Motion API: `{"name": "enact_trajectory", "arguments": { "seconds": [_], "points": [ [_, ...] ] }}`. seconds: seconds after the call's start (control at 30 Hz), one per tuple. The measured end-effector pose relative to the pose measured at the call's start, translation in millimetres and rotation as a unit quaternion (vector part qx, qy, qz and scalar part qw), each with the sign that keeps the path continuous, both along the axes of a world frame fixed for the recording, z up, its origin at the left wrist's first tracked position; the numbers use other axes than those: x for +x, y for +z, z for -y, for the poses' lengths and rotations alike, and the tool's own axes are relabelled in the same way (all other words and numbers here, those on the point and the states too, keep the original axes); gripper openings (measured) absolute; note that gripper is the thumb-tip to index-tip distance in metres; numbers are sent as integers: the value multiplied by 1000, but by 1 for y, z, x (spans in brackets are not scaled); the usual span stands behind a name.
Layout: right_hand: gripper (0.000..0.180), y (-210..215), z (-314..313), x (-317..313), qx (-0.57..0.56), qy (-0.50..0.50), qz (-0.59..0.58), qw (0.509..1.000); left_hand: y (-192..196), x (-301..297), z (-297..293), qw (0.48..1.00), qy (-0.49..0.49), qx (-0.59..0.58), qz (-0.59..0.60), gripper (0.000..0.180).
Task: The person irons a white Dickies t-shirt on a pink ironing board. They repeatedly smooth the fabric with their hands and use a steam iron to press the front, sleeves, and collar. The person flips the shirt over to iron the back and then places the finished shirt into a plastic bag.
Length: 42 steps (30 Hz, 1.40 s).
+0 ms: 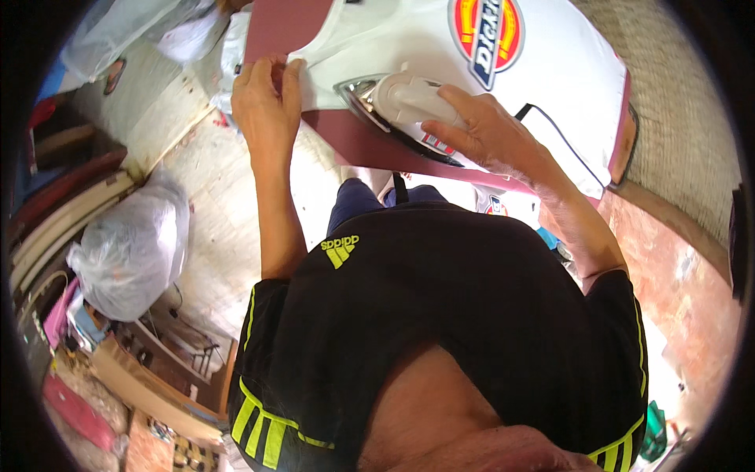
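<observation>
Iron: a white iron (397, 101) with a shiny soleplate sits flat on a white shirt (377, 39), near the shirt's lower edge, on a maroon board (354, 145).
Right hand: the right hand (480, 126) is closed over the iron's handle from the right, fingers wrapped on top of it.
Left hand: the left hand (263, 98) lies flat with fingers stretched out, pressing the shirt's edge at the board's left side; it holds nothing.
Position to hands: the iron is under the right hand and just right of the left hand, with a small strip of cloth between its tip and the left fingers.
Pointing: the iron's narrow tip points left, toward the left hand; its heel faces right.
Long axis: it runs left to right across the board, sloping slightly down to the right in the view.
Cord: a dark cord (554, 134) trails over the shirt to the right of the right wrist.
Nearby: a clear plastic bag (134, 252) lies on the floor to the left.
</observation>
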State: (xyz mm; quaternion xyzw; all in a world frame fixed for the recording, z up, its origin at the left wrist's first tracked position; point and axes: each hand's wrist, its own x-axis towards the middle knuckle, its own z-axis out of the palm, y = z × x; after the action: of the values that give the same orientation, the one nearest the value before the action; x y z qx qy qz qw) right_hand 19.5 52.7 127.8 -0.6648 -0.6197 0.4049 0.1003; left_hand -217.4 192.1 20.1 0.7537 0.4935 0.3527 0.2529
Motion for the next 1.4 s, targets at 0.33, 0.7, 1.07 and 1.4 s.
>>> {"name": "enact_trajectory", "arguments": {
  "seconds": [0.33,0.7,1.07,1.4],
  "points": [
    [36,13,129,101,42,-341,10,939,-18,140,79,957,-269,102,32,47],
    [27,-26,76,206,184,-389,-131,893,-16,209,149,940,-264,98,-193,85],
    [47,-53,17,316,309,-144,130,931,-16,209,165,930,-228,155,-245,74],
    [31,-17,217,390,218,-260,87,937,-17,207,167,938,-216,156,-223,56]
  ]
}}
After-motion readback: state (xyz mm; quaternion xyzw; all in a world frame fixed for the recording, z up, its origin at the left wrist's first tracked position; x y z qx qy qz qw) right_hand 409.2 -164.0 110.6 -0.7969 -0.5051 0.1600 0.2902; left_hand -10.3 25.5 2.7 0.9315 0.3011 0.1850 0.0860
